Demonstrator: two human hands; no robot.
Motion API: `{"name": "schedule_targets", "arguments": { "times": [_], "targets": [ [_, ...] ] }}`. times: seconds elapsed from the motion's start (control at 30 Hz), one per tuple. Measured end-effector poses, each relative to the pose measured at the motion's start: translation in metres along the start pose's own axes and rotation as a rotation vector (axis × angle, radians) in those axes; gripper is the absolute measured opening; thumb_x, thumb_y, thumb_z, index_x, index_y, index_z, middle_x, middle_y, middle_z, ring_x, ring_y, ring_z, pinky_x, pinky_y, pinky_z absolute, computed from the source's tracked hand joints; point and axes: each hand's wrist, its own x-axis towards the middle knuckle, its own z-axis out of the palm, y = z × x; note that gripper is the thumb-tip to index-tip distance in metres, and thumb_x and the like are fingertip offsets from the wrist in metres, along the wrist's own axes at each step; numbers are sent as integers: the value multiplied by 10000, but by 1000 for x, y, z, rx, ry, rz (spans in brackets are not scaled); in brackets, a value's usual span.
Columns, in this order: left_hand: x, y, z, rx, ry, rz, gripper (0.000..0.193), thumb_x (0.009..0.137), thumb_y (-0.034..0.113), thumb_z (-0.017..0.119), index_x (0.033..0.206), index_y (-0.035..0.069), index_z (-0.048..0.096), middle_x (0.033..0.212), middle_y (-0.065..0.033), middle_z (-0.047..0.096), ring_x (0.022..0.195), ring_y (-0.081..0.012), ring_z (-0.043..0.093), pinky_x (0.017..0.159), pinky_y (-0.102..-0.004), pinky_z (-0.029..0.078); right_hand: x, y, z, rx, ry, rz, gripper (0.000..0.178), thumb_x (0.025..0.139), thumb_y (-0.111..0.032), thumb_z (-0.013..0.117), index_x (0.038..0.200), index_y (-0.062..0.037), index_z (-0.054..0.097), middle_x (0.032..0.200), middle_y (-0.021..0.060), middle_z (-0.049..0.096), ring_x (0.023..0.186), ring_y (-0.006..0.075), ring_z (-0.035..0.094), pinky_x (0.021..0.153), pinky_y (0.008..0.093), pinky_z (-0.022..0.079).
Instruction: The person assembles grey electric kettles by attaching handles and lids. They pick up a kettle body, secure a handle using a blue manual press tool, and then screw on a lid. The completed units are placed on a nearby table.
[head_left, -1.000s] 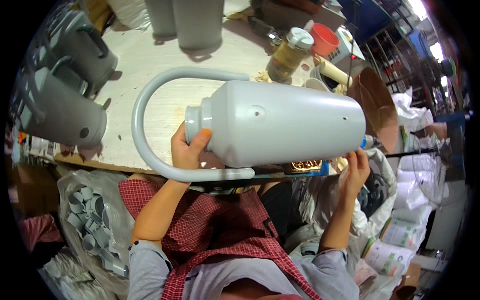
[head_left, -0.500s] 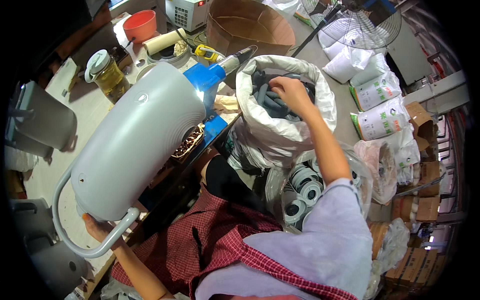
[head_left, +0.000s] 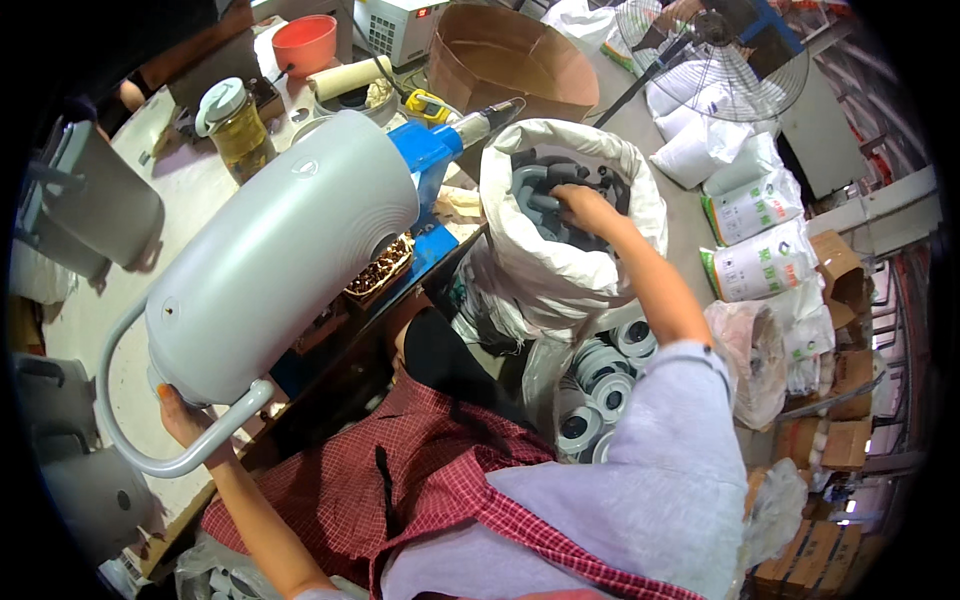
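Observation:
A large grey plastic vessel (head_left: 270, 270), rounded and with a looped tubular handle (head_left: 125, 430), lies tilted across the bench. Its far end rests against a blue fixture (head_left: 425, 150) with a metal cylinder on it. My left hand (head_left: 183, 415) grips the vessel's near end beside the handle, its fingers partly hidden behind the plastic. Inside an open white woven sack (head_left: 545, 285), my right hand (head_left: 588, 210) has its fingers closed around a curved grey plastic tube (head_left: 541, 200). Several similar dark grey pieces fill the sack around it.
Below the sack, a clear bag holds several grey ring-shaped parts (head_left: 612, 395). A basket of small brown pieces (head_left: 385, 268) sits under the vessel. On the bench stand a lidded jug (head_left: 240, 140) and a red bowl (head_left: 305, 45). A fan (head_left: 712, 60) and white sacks (head_left: 755, 205) are at the right.
My right hand has shifted slightly down within the sack and now has a lighter grey curved tube at its fingers. My left hand still holds the vessel; the whole view has shifted a little.

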Motion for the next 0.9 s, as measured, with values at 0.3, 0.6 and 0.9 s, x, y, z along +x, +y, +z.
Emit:
{"name": "schedule_targets", "arguments": {
  "times": [0.3, 0.6, 0.9],
  "targets": [
    [-3, -12, 11, 87, 65, 40, 456, 921, 443, 593, 989, -8, 604, 747, 17, 554, 637, -58, 464, 532, -223, 345, -70, -143, -144, 644, 507, -303, 304, 783, -20, 592, 1087, -21, 602, 900, 96, 649, 804, 166, 614, 739, 279, 472],
    [-15, 18, 35, 266, -42, 126, 531, 750, 427, 751, 1022, -13, 628, 848, -127, 660, 799, -228, 610, 793, -318, 493, 13, -343, -204, 257, 406, -1076, 390, 676, -85, 757, 1042, -28, 633, 826, 102, 643, 686, 215, 629, 596, 292, 476],
    [-12, 41, 39, 402, -108, 332, 554, 726, 521, 747, 939, 13, 691, 888, -135, 696, 947, -303, 631, 1027, -446, 309, 29, -439, -170, -212, 218, -1351, 328, 641, -85, 686, 965, -117, 645, 901, 29, 606, 879, 207, 621, 798, 380, 489]
  ]
}}
